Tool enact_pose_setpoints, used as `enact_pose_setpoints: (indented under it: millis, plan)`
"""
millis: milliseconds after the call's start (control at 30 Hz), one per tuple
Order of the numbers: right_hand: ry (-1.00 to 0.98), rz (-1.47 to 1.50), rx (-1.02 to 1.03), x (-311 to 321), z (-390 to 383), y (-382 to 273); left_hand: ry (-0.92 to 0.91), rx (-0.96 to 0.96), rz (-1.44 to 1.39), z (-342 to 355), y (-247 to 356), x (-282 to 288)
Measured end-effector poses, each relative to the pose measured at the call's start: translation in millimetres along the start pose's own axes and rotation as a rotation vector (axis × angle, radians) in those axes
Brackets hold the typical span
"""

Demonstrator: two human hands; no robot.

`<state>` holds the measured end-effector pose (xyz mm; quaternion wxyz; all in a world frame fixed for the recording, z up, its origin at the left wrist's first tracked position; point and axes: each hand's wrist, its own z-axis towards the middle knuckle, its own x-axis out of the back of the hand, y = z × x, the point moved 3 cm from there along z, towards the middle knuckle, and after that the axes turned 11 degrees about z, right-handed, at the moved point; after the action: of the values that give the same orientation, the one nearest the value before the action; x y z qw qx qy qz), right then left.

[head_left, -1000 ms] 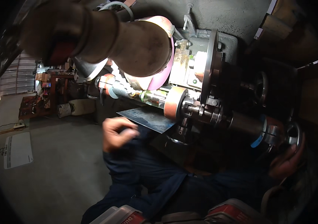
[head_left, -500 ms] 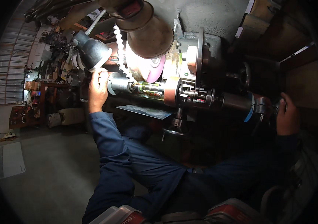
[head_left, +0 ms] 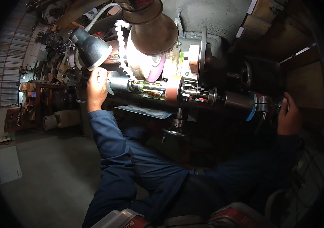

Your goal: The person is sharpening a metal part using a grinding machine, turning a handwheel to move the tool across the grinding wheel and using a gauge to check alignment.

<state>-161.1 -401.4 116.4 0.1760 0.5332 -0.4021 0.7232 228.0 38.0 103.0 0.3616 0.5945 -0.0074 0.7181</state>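
Observation:
My left hand [head_left: 97,87] is closed beside the left end of a grey metal cylinder [head_left: 119,83], just under a black lamp shade [head_left: 92,48]. What its fingers hold, if anything, is hidden. My right hand [head_left: 289,117] is curled round a dim metal knob [head_left: 278,104] at the machine's right end. Between the hands lies a row of shafts with a brown ring-shaped collar [head_left: 174,91] and a dark cylinder [head_left: 239,102]. Behind them a pink grinding wheel [head_left: 156,69] sits in bright light, with a white segmented hose [head_left: 121,41] bending down toward the shafts.
A large brown metal lamp hood [head_left: 152,33] hangs above the wheel. Below the shafts are a flat sheet [head_left: 143,111] and a small handwheel [head_left: 174,132]. Another handwheel [head_left: 248,75] stands at the back right. Cluttered shelves [head_left: 30,91] line the left.
The view has shifted slightly, so most things sit a little further left. My left hand's fingers look more tightly curled. My right hand stays at the knob.

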Motion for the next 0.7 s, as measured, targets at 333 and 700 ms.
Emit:
enact_pose_setpoints:
  millis: [333,700]
  plan:
    - [0.468,0.187,0.152,-15.5,-40.3,-0.8,-0.014,0.018,-0.026,1.4,1.4,-0.3]
    - [0.999,0.153,0.360,-112.2,-72.8,76.1,-0.024,0.034,-0.011,1.9,-2.6,-1.9]
